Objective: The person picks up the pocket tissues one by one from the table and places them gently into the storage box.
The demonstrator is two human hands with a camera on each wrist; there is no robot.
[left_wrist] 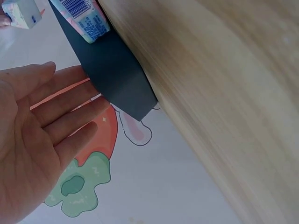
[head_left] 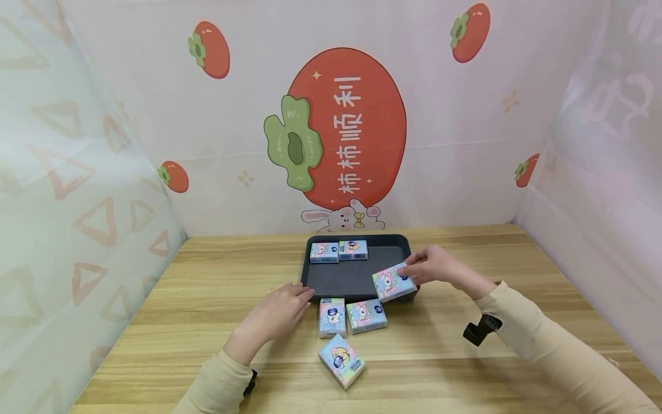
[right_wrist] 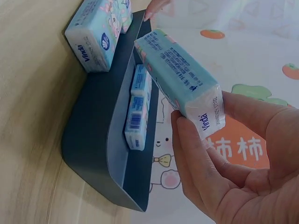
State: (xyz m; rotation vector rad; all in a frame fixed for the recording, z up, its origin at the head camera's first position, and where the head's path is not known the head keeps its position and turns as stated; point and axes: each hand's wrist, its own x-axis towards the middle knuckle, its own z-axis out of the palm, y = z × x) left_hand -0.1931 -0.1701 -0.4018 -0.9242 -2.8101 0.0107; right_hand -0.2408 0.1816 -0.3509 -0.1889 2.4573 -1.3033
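Note:
My right hand (head_left: 434,265) grips a small tissue pack (head_left: 391,283), held above the right front corner of a dark tray (head_left: 336,282). Seen from the right wrist, thumb and fingers pinch one end of this blue, cartoon-printed pack (right_wrist: 180,70). My left hand (head_left: 281,307) has its fingers straight, and the fingertips (left_wrist: 96,88) rest at the tray's left wall. Inside the tray, two tissue packs lie side by side along the back, a left one (head_left: 324,253) and a right one (head_left: 353,250).
In front of the tray on the wooden table (head_left: 217,270) lie three more packs: an upright-turned one (head_left: 331,318), one beside it (head_left: 366,316), and a tilted one (head_left: 342,361) nearer the front. A printed cloth wall (head_left: 233,132) stands behind the table.

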